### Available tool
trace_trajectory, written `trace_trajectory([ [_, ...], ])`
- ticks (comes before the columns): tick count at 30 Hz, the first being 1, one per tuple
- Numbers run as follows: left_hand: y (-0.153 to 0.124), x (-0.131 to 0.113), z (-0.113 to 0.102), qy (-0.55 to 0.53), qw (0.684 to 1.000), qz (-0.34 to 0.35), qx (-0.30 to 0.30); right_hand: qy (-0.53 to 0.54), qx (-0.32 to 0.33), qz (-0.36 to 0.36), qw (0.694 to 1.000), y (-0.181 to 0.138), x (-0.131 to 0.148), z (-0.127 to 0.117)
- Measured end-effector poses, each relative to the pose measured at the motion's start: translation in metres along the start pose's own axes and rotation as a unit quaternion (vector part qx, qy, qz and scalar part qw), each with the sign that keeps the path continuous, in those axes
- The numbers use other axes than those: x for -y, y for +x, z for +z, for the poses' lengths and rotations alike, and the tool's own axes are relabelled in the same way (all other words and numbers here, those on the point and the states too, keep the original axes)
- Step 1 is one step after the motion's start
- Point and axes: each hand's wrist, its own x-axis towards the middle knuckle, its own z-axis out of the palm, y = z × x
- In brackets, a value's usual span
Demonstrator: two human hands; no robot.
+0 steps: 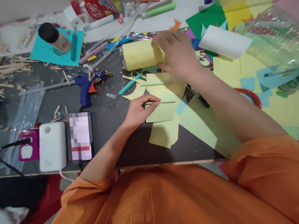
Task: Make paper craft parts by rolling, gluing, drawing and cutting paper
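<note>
My left hand pinches a thin stick that lies across a small yellow paper piece on the dark table. Farther back, my right hand reaches over the table and its fingers curl around the end of a rolled yellow paper tube. A teal pen and a pale green stick lie between the two hands. More yellow paper scraps sit just in front of the left hand.
A blue glue gun lies left of the paper. A white power bank and a phone rest near the front edge. Coloured paper sheets, a white sheet, red scissors and clear plastic crowd the right. Wooden sticks litter the far left.
</note>
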Motion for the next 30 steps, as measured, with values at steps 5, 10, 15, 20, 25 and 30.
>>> trace_trajectory([
  [5, 0.001, 0.001, -0.001, 0.001, 1.0, 0.007, 0.001, 0.004, -0.027, 0.016, 1.0, 0.01, -0.017, 0.0],
  [10, 0.001, 0.0, -0.001, 0.006, 1.0, 0.003, -0.009, 0.072, -0.098, -0.016, 0.992, -0.016, -0.013, 0.0],
  [15, 0.002, 0.0, -0.002, 0.007, 1.0, -0.001, -0.005, 0.26, -0.181, 0.037, 0.948, -0.078, 0.022, 0.007],
  [20, 0.003, 0.0, -0.003, 0.006, 1.0, -0.01, 0.001, 0.406, -0.072, 0.105, 0.905, -0.113, 0.039, 0.025],
  [25, 0.002, 0.002, -0.003, -0.007, 0.999, -0.032, -0.007, 0.455, -0.029, 0.134, 0.88, -0.11, 0.033, 0.032],
  [30, 0.001, 0.003, 0.0, -0.006, 1.0, -0.006, 0.002, 0.466, -0.018, 0.142, 0.873, -0.112, 0.03, 0.031],
])
